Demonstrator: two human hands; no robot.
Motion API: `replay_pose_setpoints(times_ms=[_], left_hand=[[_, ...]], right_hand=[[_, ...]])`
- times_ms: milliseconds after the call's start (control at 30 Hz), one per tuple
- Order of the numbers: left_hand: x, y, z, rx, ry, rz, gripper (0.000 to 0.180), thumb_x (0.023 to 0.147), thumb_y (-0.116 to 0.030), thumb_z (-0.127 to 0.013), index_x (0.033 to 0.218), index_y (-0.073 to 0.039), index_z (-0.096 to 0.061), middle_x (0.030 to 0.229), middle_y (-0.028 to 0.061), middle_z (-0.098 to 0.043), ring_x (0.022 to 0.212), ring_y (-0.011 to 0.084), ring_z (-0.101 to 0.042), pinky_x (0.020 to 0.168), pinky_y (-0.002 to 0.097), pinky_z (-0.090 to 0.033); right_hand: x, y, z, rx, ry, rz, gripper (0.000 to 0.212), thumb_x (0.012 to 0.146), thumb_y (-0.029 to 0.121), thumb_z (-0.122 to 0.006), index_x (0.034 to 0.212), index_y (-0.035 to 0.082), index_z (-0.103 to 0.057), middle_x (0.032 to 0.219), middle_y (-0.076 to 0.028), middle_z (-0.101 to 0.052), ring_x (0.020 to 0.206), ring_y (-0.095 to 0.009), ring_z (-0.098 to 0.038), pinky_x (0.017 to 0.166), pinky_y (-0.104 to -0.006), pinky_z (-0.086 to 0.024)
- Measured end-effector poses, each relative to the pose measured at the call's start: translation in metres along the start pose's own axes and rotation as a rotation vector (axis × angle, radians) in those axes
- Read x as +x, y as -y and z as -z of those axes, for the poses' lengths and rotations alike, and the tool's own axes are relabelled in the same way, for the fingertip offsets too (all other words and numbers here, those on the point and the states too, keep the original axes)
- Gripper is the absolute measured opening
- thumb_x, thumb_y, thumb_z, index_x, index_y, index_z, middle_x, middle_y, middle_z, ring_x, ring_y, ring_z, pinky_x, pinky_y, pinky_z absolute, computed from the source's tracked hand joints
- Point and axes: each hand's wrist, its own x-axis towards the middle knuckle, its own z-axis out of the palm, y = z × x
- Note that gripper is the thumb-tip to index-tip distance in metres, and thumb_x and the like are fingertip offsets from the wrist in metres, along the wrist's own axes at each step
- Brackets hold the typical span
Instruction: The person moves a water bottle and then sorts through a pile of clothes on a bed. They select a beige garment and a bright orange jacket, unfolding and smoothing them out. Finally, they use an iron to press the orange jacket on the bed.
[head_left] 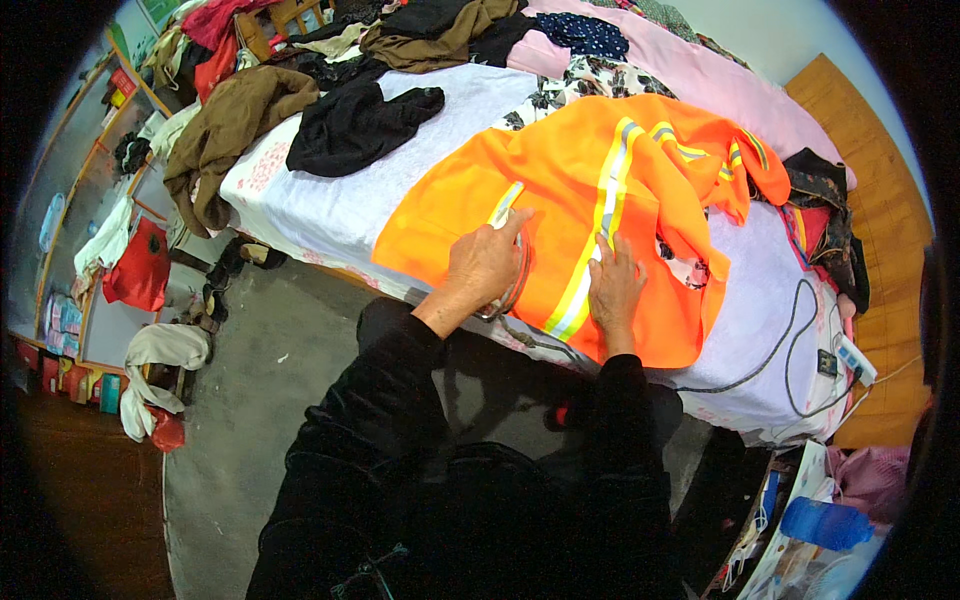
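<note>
An orange garment with yellow and silver reflective bands lies spread over the near side of the bed, its sleeve toward the far right. My left hand is closed over a small corded appliance that looks like an iron. Only its curved, reddish and silvery rim shows; the palm covers the rest, and a dark cord trails from it along the bed edge. The left index finger points forward beside a short reflective strip. To the right, my right hand rests on the cloth by the long band, fingers apart.
The bed also bears a black garment, a brown one and a clothes pile at the back. The cord curls toward a white power strip. Shelves stand left; a blue bottle lies lower right.
</note>
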Motion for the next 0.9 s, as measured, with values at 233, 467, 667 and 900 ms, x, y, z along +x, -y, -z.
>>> replay_pose_setpoints(times_ms=[233, 467, 667, 900], left_hand=[[-0.001, 0.026, 0.022, 0.155, 0.057, -0.006, 0.048, 0.091, -0.024, -0.056, 0.137, -0.035, -0.049, 0.081, 0.0194, -0.067, 0.076, 0.0412, -0.066, 0.067, 0.053, -0.053], [0.011, 0.098, 0.047, 0.292, -0.05, 0.151, 0.051, 0.092, -0.022, -0.055, 0.14, -0.036, -0.047, 0.087, 0.0187, -0.07, 0.079, 0.0387, -0.068, 0.07, 0.0526, -0.053], [0.015, 0.133, 0.059, 0.258, -0.028, 0.135, 0.06, 0.088, -0.015, -0.055, 0.144, -0.035, -0.043, 0.09, 0.0189, -0.07, 0.081, 0.0393, -0.068, 0.073, 0.0504, -0.052], [0.015, 0.136, 0.057, 0.105, -0.026, -0.024, 0.067, 0.086, -0.013, -0.057, 0.148, -0.032, -0.038, 0.096, 0.0189, -0.071, 0.084, 0.0402, -0.068, 0.075, 0.0503, -0.052]], right_hand=[[0.001, 0.002, 0.0, 0.025, 0.001, 0.0, 0.046, 0.098, 0.03, -0.052, 0.142, 0.021, -0.046, 0.148, -0.011, -0.043, 0.139, -0.025, -0.037, 0.109, -0.0528, -0.025], [0.002, 0.003, 0.002, -0.001, -0.006, -0.017, 0.047, 0.097, 0.029, -0.053, 0.142, 0.021, -0.046, 0.148, -0.01, -0.043, 0.139, -0.025, -0.036, 0.108, -0.0528, -0.026], [0.003, 0.005, 0.002, 0.003, 0.004, -0.019, 0.048, 0.095, 0.03, -0.056, 0.142, 0.021, -0.047, 0.149, -0.011, -0.042, 0.141, -0.028, -0.035, 0.11, -0.0545, -0.026], [0.001, 0.007, 0.005, 0.0, 0.014, -0.031, 0.048, 0.096, 0.029, -0.055, 0.142, 0.021, -0.046, 0.151, -0.01, -0.04, 0.142, -0.027, -0.034, 0.11, -0.0541, -0.025]])
